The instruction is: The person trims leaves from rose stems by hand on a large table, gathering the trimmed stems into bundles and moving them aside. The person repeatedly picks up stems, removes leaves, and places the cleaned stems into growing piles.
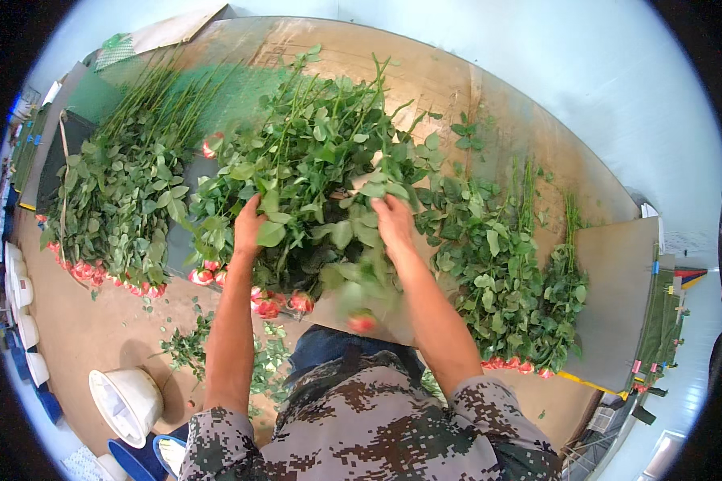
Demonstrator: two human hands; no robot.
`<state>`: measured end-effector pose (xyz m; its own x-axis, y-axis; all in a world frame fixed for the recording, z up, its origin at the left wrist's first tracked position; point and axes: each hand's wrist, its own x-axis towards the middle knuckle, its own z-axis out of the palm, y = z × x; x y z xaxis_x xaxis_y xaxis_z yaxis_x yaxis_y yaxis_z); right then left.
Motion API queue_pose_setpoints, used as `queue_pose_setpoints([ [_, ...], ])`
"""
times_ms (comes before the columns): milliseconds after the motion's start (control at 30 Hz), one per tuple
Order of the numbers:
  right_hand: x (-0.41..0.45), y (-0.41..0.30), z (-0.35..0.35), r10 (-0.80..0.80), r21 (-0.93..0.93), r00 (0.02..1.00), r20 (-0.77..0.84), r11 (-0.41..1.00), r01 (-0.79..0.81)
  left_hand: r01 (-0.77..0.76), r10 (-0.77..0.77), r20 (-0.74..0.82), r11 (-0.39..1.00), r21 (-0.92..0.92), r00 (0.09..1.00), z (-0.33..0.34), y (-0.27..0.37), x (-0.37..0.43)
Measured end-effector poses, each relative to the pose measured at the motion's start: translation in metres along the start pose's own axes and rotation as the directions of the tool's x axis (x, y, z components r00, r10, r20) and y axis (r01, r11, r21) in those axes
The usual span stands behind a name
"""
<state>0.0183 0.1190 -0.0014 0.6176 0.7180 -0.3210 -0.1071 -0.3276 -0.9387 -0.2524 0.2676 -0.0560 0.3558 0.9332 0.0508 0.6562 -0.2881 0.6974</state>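
In the middle of the worktable lies a large heap of leafy rose stems (313, 138), cut ends pointing away from me. Several red-and-white rose blooms (268, 305) hang at the near table edge. My left hand (249, 227) is at the left of the heap, its fingertips hidden among leaves, so its grip is unclear. My right hand (394, 223) pinches a single leafy rose stem near the heap's right side. That stem's bloom (361, 321) hangs towards my body, blurred. Pale cardboard-like pieces (370, 177) show between the leaves.
A rose bundle (126, 198) lies on the left over green netting (222, 90); more bundles (499, 258) lie on the right. Grey panels (614, 300) bound the table's right end. On the floor are a white bucket (126, 403), blue-rimmed containers (133, 460) and fallen leaves (189, 343).
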Motion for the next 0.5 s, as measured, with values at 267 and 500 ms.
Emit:
queue_pose_setpoints([
  [267,-0.044,0.004,-0.118,0.121,0.348,0.99,0.07,0.927,-0.138,-0.133,0.133,-0.018,0.991,0.0,0.991,-0.004,0.0,-0.001],
  [500,-0.048,0.06,-0.164,0.281,0.064,0.906,-0.317,0.959,-0.275,-0.171,0.284,-0.27,0.911,0.375,0.92,-0.028,0.163,-0.049],
])
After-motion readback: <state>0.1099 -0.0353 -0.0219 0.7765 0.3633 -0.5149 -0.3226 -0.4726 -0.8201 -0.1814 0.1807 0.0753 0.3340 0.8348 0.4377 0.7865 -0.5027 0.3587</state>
